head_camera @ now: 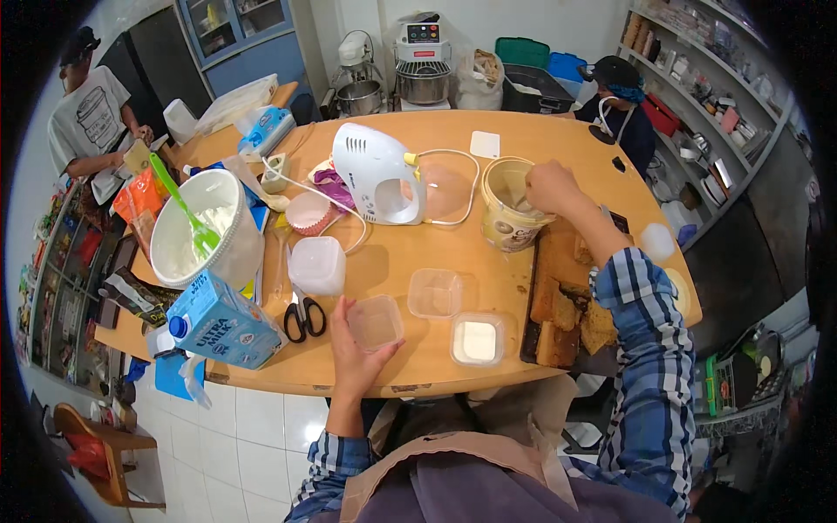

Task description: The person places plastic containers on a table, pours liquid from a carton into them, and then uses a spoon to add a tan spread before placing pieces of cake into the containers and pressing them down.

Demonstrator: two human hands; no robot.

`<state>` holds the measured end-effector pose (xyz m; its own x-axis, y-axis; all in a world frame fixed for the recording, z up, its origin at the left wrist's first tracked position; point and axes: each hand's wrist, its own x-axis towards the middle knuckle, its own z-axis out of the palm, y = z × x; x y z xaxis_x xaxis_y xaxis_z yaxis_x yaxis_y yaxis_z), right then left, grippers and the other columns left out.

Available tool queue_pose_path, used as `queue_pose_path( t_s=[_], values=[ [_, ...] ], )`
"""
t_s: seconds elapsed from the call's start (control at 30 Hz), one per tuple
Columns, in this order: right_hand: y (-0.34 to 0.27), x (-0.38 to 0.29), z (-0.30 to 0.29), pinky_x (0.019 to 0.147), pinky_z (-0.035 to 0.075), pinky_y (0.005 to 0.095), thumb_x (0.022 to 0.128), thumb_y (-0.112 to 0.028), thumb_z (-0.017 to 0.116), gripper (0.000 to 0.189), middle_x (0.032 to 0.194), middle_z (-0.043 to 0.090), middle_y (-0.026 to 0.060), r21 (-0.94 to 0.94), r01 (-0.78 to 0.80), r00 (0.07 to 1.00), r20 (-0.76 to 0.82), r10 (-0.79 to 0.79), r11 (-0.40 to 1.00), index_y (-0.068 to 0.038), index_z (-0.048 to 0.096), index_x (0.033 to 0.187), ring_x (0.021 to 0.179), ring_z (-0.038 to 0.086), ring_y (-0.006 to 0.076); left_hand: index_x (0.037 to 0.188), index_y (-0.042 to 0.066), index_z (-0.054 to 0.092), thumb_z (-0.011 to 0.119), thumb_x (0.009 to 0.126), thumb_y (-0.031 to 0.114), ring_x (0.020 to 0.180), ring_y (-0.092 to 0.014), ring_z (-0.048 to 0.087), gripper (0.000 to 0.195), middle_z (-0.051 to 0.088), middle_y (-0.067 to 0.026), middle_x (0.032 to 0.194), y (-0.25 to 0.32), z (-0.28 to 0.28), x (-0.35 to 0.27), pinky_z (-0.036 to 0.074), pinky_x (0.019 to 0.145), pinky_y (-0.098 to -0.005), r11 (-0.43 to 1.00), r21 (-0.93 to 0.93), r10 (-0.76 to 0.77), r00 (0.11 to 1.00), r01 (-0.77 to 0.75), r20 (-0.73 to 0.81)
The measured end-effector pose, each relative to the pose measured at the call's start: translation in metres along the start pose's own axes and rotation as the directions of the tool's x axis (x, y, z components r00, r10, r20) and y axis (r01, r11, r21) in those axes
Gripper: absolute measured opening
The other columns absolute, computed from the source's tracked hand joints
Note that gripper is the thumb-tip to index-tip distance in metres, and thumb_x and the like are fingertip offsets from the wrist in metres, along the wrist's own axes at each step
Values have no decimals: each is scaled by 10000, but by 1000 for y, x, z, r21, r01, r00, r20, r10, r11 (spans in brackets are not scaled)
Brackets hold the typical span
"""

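My left hand (356, 356) holds an empty clear plastic container (376, 321) near the table's front edge, fingers and thumb around its sides. A second clear container (435, 293) stands to its right. In front of that, another square container (477, 340) has a white block or layer inside. My right hand (549, 189) reaches over the rim of a cream-coloured plastic tub (510, 229), fingers down inside. What those fingers grip is hidden. Below my right forearm lies a dark tray (531, 327) of cut brown sponge cake (556, 307).
Left of me stand a white bowl (245, 245) of cream with a green spatula (173, 186), a milk carton (225, 327), scissors (304, 320) and stacked white containers (318, 265). A hand mixer (376, 176) with cord stands mid-table. Two people (91, 124) are at the far sides.
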<state>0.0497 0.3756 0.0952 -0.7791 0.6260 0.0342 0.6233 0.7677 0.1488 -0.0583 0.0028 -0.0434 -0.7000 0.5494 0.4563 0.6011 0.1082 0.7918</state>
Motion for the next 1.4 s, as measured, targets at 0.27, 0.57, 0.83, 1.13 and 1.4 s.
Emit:
queue_pose_path(
  t_s=[0.27,0.57,0.83,1.13,1.4],
  values=[
    [-10,-23,-25,777,458,439,739,-174,608,176,882,675,142,-226,7,998,-57,-21,974,-55,705,826,932,608,311,1339,-21,294,857,553,162,1140,-309,448,984,423,-172,1243,-2,-3,-1,378,970,-384,1000,22,-15,1000,16,-23],
    [-1,-11,-23,784,456,451,733,-163,606,189,938,664,162,-270,-4,990,-135,-34,963,-53,700,854,945,602,324,1336,-15,300,859,552,193,1130,-311,450,985,436,-171,1228,1,-2,-1,380,957,-396,998,59,5,999,-3,-32],
    [2,-1,-3,814,400,449,723,-169,618,162,881,676,122,46,-100,993,-53,102,994,-74,710,816,960,587,276,1338,-6,302,857,561,191,1130,-300,456,975,429,-162,1242,-1,0,-1,383,961,-394,1000,-7,-20,999,20,-40],
    [-5,-7,-5,793,410,447,728,-172,622,164,868,679,124,10,-92,995,-32,93,996,-69,708,821,944,585,285,1372,59,254,837,577,60,1159,-245,455,986,400,-125,1309,39,-3,19,430,962,-372,939,-335,9,977,-82,-213],
    [-15,-24,-14,796,415,425,743,-187,599,176,876,680,100,-175,-120,978,-187,86,977,-76,709,823,938,587,273,1344,-29,238,825,631,139,1073,-265,477,939,424,-179,1256,106,61,129,434,899,-366,959,-240,152,988,-153,-20]
  ],
)
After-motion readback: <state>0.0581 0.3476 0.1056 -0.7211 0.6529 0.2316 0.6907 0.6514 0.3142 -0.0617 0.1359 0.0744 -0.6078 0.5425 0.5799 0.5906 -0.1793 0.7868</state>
